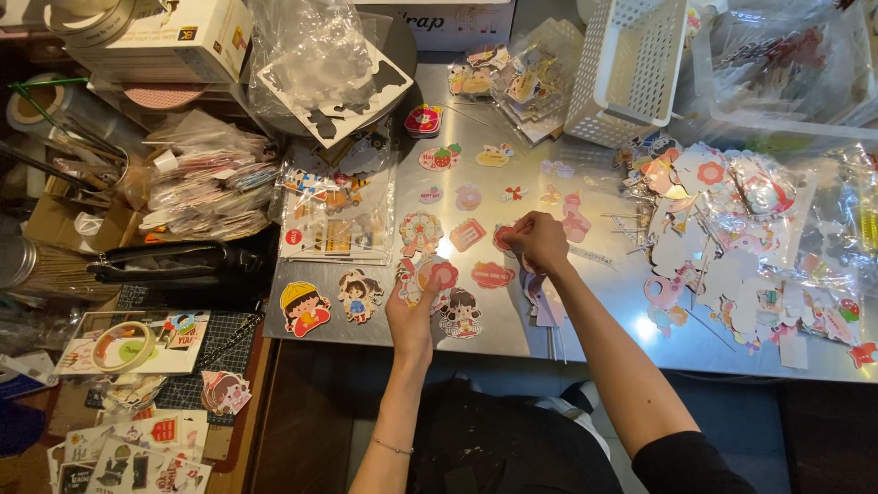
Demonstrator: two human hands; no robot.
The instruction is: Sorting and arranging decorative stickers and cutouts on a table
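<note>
**Cutouts Fanned in One Hand, One Pinched in the Other**

At 9 o'clock of the steel bench (512, 343): two cartoon-child cutouts, a hard-hat figure (305, 307) and a pair of children (360, 296), lying flat, just beside each other. Near centre, left hand (413, 316), fingers curled shut around a small fan of cutouts (428, 276), at least two, exact count hidden. Just to 3 o'clock of it, a girl cutout (460, 314) and a red oval label (492, 274). Further toward 2 o'clock, right hand (541, 240), fingertips pinched closed on a red cutout (504, 240) low over the bench. At 3 o'clock, a loose heap of paper shapes (732, 247), too tangled to count; at 1 o'clock, one white basket (631, 69).

Likely risks: fan slipping from a loose grip and scattering; thin paper creasing under the pinch; a forearm sweeping laid-out pieces askew.
</note>
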